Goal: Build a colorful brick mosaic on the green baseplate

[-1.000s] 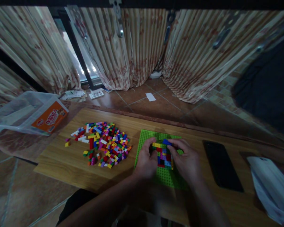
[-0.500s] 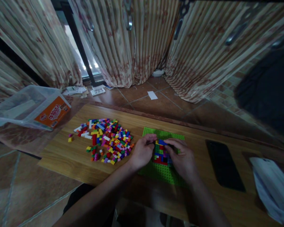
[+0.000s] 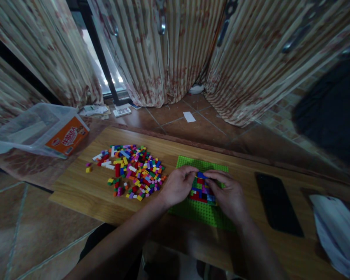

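A green studded baseplate lies on the table, carrying a low block of building bricks in red, blue, purple, white and other colours. At the block's far edge is a blue toy brick. My right hand pinches the right end of this brick between thumb and fingers. From the other side my left hand is closed, its thumb and fingertips together beside the brick's left end; what they grip is hidden. The hands cover both sides of the block.
A spread of loose coloured bricks lies left of the baseplate on the wooden table. Beyond the table's left end stands a clear plastic bin with an orange label. To the right are a black phone-like slab and a whitish packet.
My left hand has moved slightly right, its fingers now closed and covering a yellow piece that showed beside the blue brick. My right hand stays at the blue brick. The view has shifted slightly.
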Available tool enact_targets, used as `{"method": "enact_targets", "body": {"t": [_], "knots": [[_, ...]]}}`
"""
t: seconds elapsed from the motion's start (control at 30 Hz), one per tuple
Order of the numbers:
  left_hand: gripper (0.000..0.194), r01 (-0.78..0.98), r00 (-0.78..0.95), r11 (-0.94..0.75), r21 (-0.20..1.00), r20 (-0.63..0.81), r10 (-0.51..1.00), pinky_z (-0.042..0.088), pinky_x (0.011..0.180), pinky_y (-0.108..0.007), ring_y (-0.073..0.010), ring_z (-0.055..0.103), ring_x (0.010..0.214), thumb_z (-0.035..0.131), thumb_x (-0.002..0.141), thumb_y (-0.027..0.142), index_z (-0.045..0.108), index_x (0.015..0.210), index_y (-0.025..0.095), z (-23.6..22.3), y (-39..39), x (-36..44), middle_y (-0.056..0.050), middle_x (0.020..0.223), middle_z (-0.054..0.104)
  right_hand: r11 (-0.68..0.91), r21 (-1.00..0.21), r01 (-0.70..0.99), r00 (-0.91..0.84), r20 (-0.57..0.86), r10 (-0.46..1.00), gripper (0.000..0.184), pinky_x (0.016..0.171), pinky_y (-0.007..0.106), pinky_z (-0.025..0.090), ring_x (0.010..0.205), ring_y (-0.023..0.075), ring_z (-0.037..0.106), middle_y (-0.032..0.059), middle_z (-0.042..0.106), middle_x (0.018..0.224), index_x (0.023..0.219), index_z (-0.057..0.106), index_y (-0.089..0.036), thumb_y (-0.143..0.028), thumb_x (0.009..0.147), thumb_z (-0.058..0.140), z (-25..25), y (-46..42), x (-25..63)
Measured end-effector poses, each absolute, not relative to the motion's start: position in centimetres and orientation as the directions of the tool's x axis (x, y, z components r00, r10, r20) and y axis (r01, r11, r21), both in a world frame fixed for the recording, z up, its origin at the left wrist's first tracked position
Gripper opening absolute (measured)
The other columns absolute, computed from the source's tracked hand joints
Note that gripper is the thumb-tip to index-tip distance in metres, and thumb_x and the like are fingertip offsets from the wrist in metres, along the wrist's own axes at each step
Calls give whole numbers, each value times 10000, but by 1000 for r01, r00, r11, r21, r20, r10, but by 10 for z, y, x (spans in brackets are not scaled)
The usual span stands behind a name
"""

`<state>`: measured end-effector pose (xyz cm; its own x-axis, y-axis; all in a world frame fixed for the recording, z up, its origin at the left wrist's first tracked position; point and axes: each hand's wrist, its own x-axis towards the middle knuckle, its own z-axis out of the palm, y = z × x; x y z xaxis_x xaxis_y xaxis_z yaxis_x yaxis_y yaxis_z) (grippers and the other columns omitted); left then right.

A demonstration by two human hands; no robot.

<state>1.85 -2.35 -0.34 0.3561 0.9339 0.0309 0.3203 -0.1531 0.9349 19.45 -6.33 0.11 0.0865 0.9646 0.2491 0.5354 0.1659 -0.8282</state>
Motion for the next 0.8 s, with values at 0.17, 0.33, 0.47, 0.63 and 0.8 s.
{"method": "enact_targets", "body": {"t": [0.17, 0.33, 0.47, 0.63, 0.8], "knots": [[279, 350, 342, -171, 921, 44, 939, 512, 877, -274, -173, 672, 973, 469, 945, 289, 712, 1038, 188, 4, -23, 22, -35, 1029, 743, 156, -832, 533, 94, 241, 966, 152, 930, 402, 493, 983, 206, 645, 44, 728, 1012, 919, 766, -275, -299, 834, 642, 3, -63, 195], [265, 385, 358, -190, 903, 44, 933, 519, 806, -262, -177, 674, 910, 489, 933, 284, 731, 971, 183, 8, -22, 24, -31, 949, 748, 156, -836, 526, 92, 238, 967, 147, 934, 412, 494, 975, 208, 654, 48, 728, 1017, 912, 764, -274, -320, 830, 651, 1, -64, 195], [255, 389, 355, -193, 901, 46, 934, 517, 778, -250, -170, 675, 868, 495, 925, 272, 734, 942, 185, 9, -22, 24, -24, 914, 747, 144, -853, 502, 96, 220, 971, 163, 937, 414, 488, 987, 209, 654, 47, 724, 1030, 951, 753, -271, -326, 833, 653, -1, -63, 194], [251, 391, 342, -185, 901, 44, 939, 521, 791, -249, -171, 674, 881, 507, 919, 285, 738, 938, 189, 9, -22, 25, -25, 921, 748, 116, -888, 446, 126, 191, 974, 171, 906, 395, 495, 955, 209, 663, 44, 737, 992, 926, 751, -258, -367, 834, 657, 0, -62, 191], [252, 402, 341, -181, 897, 37, 939, 520, 808, -248, -170, 669, 887, 511, 917, 286, 740, 956, 189, 8, -21, 27, -30, 942, 746, -31, -911, 411, 221, 67, 973, 237, 856, 389, 508, 904, 218, 673, 37, 750, 970, 949, 756, -256, -427, 814, 662, 1, -62, 189]]}}
